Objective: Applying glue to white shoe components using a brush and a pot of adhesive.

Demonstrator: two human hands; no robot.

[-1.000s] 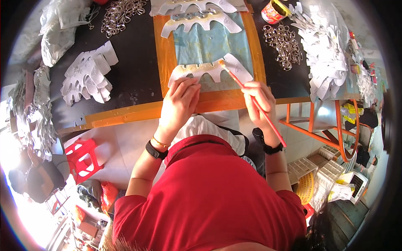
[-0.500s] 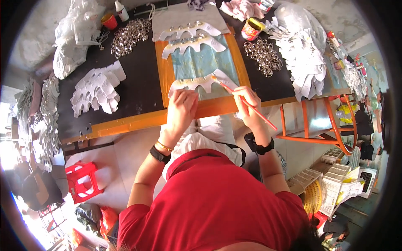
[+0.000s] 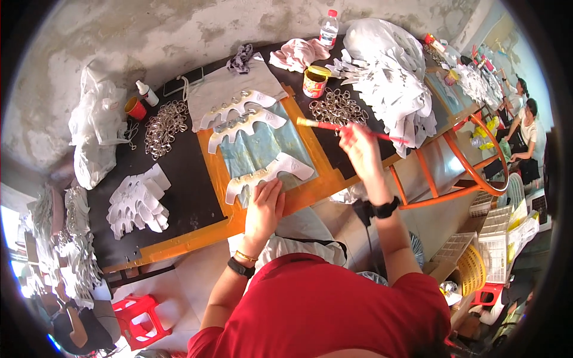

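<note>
A black desk (image 3: 179, 173) stood against rough concrete wall; three white cut pieces (image 3: 268, 170) (one under the flat left hand (image 3: 265, 209)), right hand (image 3: 358, 146) gripped one red brush (image 3: 352, 128).

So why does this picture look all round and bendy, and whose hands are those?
The camera sits on a person's head and looks down, so you see their red shirt at the bottom and their own two arms reaching up into the picture. Its lens is very wide, which bends straight edges near the rim.

The left hand presses flat on a white cut-out piece with a wavy edge, lying on a bluish sheet on an orange board. The right hand holds a red-handled brush, lifted above the table near an open tin.

Around them on the dark table lie more white cut-outs, heaps of metal rings, a big pile of white pieces and a plastic bottle. Other people sit at the far right.
</note>
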